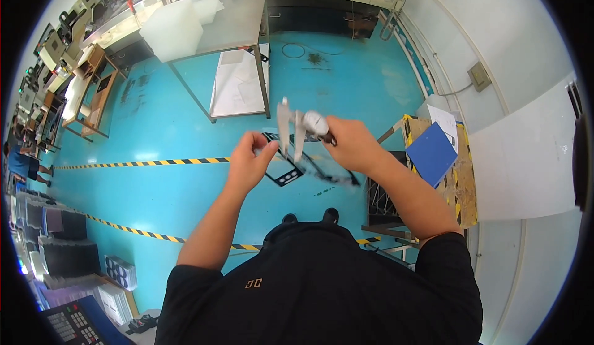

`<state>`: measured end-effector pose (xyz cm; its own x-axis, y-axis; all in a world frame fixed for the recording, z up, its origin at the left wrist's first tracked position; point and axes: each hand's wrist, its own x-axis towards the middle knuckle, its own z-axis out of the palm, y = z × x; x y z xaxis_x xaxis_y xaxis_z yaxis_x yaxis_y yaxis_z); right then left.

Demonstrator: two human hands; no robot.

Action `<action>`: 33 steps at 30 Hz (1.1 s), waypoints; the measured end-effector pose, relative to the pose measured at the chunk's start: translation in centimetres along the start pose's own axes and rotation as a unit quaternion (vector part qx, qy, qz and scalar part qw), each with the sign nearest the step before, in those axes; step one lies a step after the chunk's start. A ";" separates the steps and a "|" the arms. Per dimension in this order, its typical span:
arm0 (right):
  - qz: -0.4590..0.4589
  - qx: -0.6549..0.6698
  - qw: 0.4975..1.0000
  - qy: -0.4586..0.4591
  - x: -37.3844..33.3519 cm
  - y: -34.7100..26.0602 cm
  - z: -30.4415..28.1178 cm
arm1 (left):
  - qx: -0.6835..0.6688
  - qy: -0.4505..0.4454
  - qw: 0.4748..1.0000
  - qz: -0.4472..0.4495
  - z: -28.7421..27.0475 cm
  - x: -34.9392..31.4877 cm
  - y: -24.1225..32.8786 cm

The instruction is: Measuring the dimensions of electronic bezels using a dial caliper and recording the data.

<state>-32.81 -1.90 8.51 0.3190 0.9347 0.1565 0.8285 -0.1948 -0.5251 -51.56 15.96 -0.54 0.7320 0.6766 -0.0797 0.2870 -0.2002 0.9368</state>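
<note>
My left hand [249, 162] pinches the upper left edge of a thin see-through panel with a black border [288, 177]; small light openings show in its lower corner. My right hand [351, 145] is closed around a dial caliper [316, 123], with the round white dial beside the fingers. The caliper's metal jaws stand apart and point down over the panel. Whether they touch it I cannot tell. Another dark, blurred edge [337, 178] hangs below my right hand; I cannot tell whether it belongs to the same panel.
At right, a blue folder [432, 153] and papers lie on a worn stand [459, 187]. A metal table [238, 20] with white foam blocks stands ahead. Black-and-yellow tape [148, 163] crosses the blue floor. Stacked dark sheets [68, 255] are at left, and a person [28, 162] is at far left.
</note>
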 end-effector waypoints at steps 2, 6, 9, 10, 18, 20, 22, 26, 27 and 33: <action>-0.051 -0.055 0.997 0.006 -1.0 0.0 0.5 | -0.143 -0.126 0.977 -0.092 0.7 -1.1 -2.3; -0.255 -0.121 0.959 0.025 -3.5 -0.4 1.7 | -0.625 -0.195 0.687 -0.314 3.3 -3.0 -1.1; -0.275 -0.148 0.950 -0.026 -6.0 -0.5 1.6 | -0.685 -0.148 0.640 -0.316 4.5 -1.6 -3.5; -0.276 -0.147 0.949 -0.027 -6.5 -0.5 1.6 | -0.686 -0.145 0.639 -0.315 4.9 -1.0 -5.9; 0.093 0.092 0.991 -0.017 -6.4 1.2 3.4 | -0.662 -0.152 0.717 -0.156 7.2 -3.4 -2.5; 0.278 0.340 0.898 -0.007 -4.6 1.0 3.7 | -0.666 -0.158 0.713 -0.148 8.0 -4.2 -1.8; 0.281 0.374 0.884 0.013 -3.9 1.5 3.7 | -0.659 -0.136 0.730 -0.119 8.3 -4.6 -0.6; 0.271 0.435 0.858 0.043 -3.2 1.4 2.8 | -0.651 -0.166 0.736 -0.078 7.7 -4.3 1.3; 0.270 0.435 0.858 0.040 -3.1 1.1 2.6 | -0.651 -0.181 0.734 -0.071 7.8 -4.0 0.5; 0.253 0.512 0.820 0.045 -2.6 0.1 1.4 | -0.681 -0.214 0.696 -0.083 6.6 -3.6 3.5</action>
<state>-34.22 -3.93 6.88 0.5728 0.7770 -0.2612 -0.2255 -0.1570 -0.9615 -49.12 8.22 0.75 0.9590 0.2795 -0.0474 -0.2484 0.9092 0.3342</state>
